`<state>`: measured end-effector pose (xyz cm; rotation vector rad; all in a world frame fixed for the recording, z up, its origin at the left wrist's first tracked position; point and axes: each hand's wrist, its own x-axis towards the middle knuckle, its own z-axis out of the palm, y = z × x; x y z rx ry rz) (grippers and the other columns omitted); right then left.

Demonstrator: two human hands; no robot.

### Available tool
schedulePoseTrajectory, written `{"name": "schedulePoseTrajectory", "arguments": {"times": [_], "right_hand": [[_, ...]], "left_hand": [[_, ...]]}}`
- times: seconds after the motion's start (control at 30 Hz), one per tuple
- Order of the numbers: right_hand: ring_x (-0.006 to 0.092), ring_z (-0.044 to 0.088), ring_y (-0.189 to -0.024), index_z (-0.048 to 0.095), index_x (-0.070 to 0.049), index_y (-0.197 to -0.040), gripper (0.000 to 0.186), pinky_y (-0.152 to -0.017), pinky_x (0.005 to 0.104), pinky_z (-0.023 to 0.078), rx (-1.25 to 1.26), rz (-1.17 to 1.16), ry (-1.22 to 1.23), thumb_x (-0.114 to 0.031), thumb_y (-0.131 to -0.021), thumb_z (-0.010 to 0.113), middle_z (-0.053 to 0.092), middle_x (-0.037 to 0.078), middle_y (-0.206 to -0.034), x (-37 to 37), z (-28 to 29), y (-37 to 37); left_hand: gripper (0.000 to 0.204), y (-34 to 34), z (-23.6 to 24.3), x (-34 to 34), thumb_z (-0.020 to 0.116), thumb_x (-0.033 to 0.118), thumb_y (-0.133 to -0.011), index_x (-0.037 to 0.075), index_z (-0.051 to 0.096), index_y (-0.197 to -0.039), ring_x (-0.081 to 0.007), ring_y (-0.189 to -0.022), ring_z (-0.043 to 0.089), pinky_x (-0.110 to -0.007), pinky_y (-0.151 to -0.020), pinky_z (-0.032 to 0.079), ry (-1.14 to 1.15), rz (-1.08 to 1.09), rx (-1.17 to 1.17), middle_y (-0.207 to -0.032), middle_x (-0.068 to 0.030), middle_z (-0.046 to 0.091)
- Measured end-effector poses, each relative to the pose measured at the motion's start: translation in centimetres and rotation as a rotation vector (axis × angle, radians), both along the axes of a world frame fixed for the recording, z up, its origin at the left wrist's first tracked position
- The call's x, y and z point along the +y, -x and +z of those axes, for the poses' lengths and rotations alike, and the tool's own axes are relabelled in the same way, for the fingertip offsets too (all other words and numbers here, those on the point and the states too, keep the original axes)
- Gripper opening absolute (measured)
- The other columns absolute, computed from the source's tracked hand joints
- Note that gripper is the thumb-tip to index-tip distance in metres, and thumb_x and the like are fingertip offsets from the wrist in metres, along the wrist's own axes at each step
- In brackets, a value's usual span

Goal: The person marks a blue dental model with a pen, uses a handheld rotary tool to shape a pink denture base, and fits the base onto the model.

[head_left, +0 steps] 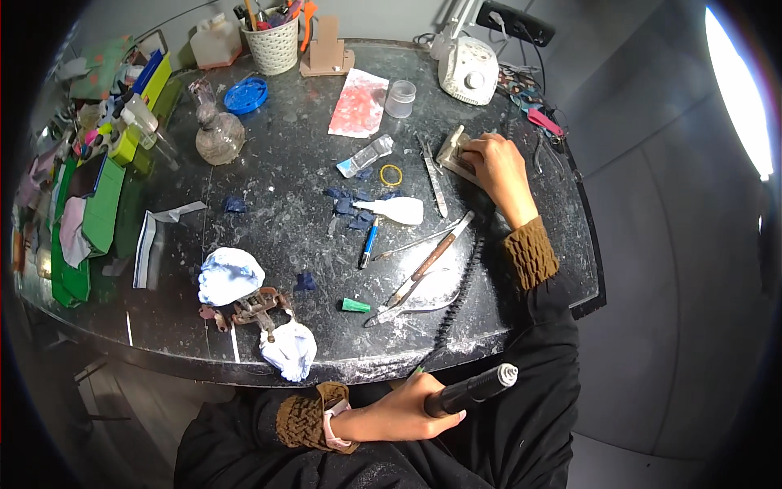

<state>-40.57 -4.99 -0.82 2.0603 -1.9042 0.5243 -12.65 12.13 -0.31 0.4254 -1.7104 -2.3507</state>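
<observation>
My left hand (407, 411) is low over my lap, wrapped round a black cylindrical handpiece (460, 393) with a silver tip and coiled cord. My right hand (497, 167) is at the back right of the desk, fingers bent over a small beige stand (452, 155); what its fingertips hold is hidden. Nearby are metal tweezers (433, 179), a wooden-handled tool (432, 254), a white squeeze bottle (395, 210) among dark blue wax pieces (342, 204), and a blue pencil (369, 243). A white-and-blue plaster cast (230, 273) on a metal articulator (257, 306) sits front left.
The dark desk (163, 314) holds green bins (102, 212) at left, a glass burner (218, 134), blue lid (246, 96), pen basket (273, 49), stained paper (357, 103), clear cup (401, 99), control box (467, 72) and pliers (547, 155). A bright lamp (737, 90) is at right.
</observation>
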Motion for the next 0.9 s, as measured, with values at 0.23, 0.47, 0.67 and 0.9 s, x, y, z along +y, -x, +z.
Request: {"name": "schedulePoseTrajectory", "arguments": {"times": [0.23, 0.47, 0.67, 0.9], "right_hand": [[0.0296, 0.059, -0.082, 0.065, -0.004, -0.080, 0.006, -0.070, 0.0395, 0.049, -0.161, -0.051, -0.034, -0.004, -0.074, 0.062, 0.059, 0.011, -0.079, 0.2, 0.5, -1.0], [0.0302, 0.061, -0.076, 0.057, -0.001, -0.085, 0.009, -0.067, 0.0374, 0.048, -0.352, 0.064, 0.012, 0.001, -0.077, 0.061, 0.060, 0.013, -0.076, -0.6, 0.5, -0.1], [0.0098, 0.063, -0.079, 0.060, 0.003, -0.105, 0.025, -0.074, 0.0234, 0.049, -1.191, 0.210, -0.065, -0.001, -0.081, 0.065, 0.067, 0.005, -0.083, 0.8, 2.7, 1.1], [0.0147, 0.065, -0.076, 0.061, 0.004, -0.107, 0.029, -0.072, 0.0258, 0.053, -1.442, 0.539, -0.269, -0.002, -0.079, 0.068, 0.067, 0.012, -0.085, 6.2, 8.3, -3.3]], "left_hand": [[0.040, 0.3, -0.1, 0.1, 0.064, 0.009, -0.082, 0.001, 0.038, -0.053, -0.0069, -0.044, 0.030, -0.030, -0.042, 0.024, 0.034, 0.001, 0.075, -0.046, -0.0002, 0.035], [0.034, 0.7, -0.1, -0.4, 0.064, 0.009, -0.079, 0.001, 0.042, -0.054, -0.0064, -0.042, 0.033, -0.030, -0.041, 0.027, -0.048, -0.051, 0.007, -0.044, -0.0016, 0.039], [0.039, 1.4, 0.4, -1.8, 0.062, 0.013, -0.083, 0.004, 0.039, -0.054, -0.0064, -0.044, 0.029, -0.030, -0.045, 0.025, -0.143, -0.070, -0.032, -0.045, 0.0028, 0.034], [0.040, 1.0, 1.0, -2.5, 0.062, 0.013, -0.083, 0.006, 0.037, -0.051, -0.0078, -0.046, 0.026, -0.031, -0.047, 0.024, -0.220, -0.049, -0.086, -0.046, 0.0028, 0.030]]}}
